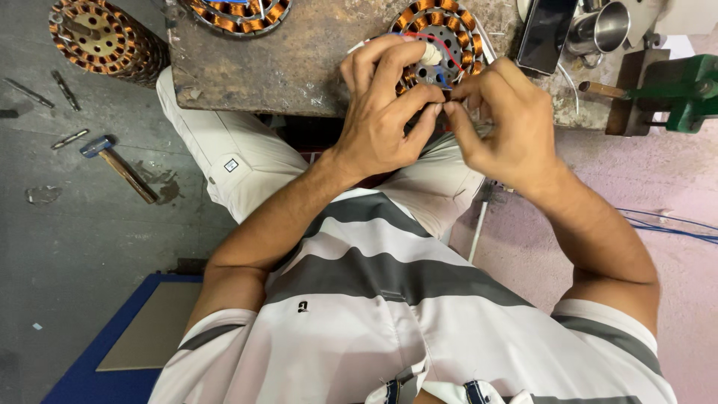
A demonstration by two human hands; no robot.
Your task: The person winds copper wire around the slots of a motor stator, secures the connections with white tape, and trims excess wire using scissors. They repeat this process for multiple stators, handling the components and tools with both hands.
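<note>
So, both hands are working right at the near edge of the worn wooden counter (299, 67), over a round motor stator (441, 37) ringed with copper coils. It lies flat, coil ring facing up at the camera, so its axis points straight up and there's no real long side to speak of. Red and blue lead wires (441, 46) curl across its middle toward the hands.

The left hand (389, 112) drapes over the near rim of the stator, fingers curled, thumb and forefinger pinched together. The right hand (505, 123) meets it tip to tip, also pinched. They look closed on something thin, probably a wire end or a bit of sleeving, but it's too small and hidden between the fingertips to say for sure.

My read: this is the lead-joining or twisting stage, with the winding itself already in place. The next move calls for a steady pinch and small rolling motions, keeping the leads from pulling on the coils.

Around it: a second stator (239, 13) at the counter's far edge, a stack of stators (101, 37) on the floor, a hammer (120, 164) lying nearby, a steel cup (602, 28) and a green vise (684, 93) off to the right.
</note>
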